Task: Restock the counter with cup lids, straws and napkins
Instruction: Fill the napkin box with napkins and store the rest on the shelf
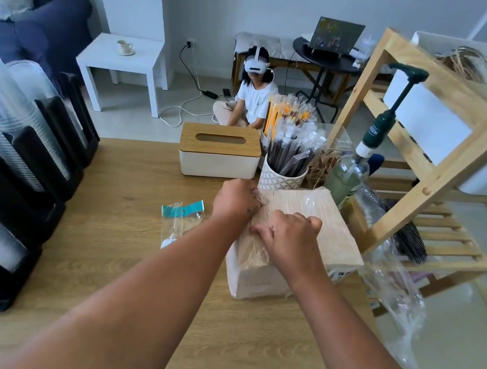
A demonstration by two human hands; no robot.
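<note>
A plastic-wrapped pack of brown napkins (329,231) lies on the wooden counter (119,228), right of centre. My left hand (235,199) pinches the clear wrapper at the pack's far left corner. On the pack's top, my right hand (290,234) grips the wrapper with closed fingers. Behind the pack stands a white napkin box with a slotted wooden lid (218,151). Beside it, a patterned white cup (282,176) holds wrapped straws, with more wrapped straws (286,111) behind. A black rack (12,171) at the left holds stacks of clear lids.
An empty clear bag with a teal header (182,216) lies left of my hands. A pump bottle (366,153) stands at the counter's right edge, by a wooden shelf (431,170). Loose clear plastic (394,293) hangs off the right. A person in a headset (253,89) sits on the floor beyond.
</note>
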